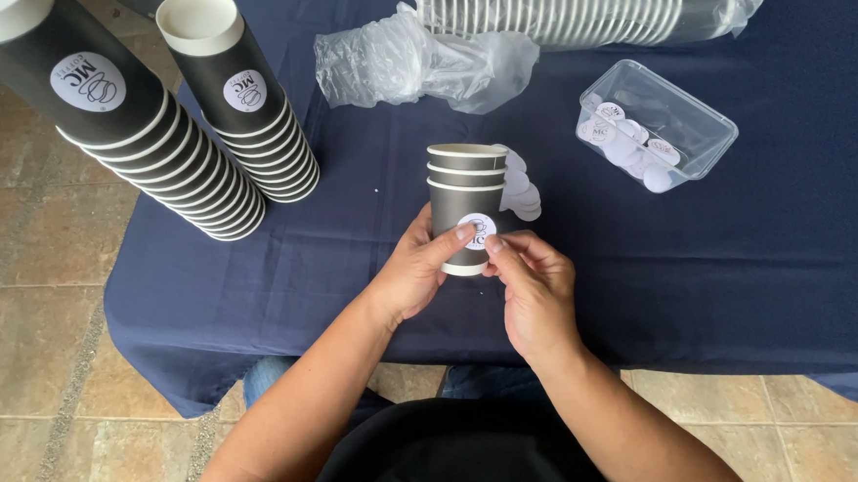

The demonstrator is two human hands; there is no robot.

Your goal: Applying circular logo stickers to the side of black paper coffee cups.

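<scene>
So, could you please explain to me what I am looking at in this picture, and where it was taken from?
There is no machine here: this is one picture from a camera worn on a person's head, looking down at their own two bare hands. They are at a table covered with a dark blue cloth. The left hand grips a short stack of dark paper cups, about three nested together. The right hand has its fingertips at a round white sticker on the front of the outermost cup.

On the left stand two tall leaning stacks of cups, with round stickers showing on the end ones. At the far edge lies a plastic-wrapped sleeve of cups on its side, with crumpled clear plastic beside it. On the right is a clear plastic tub holding more round stickers.
</scene>
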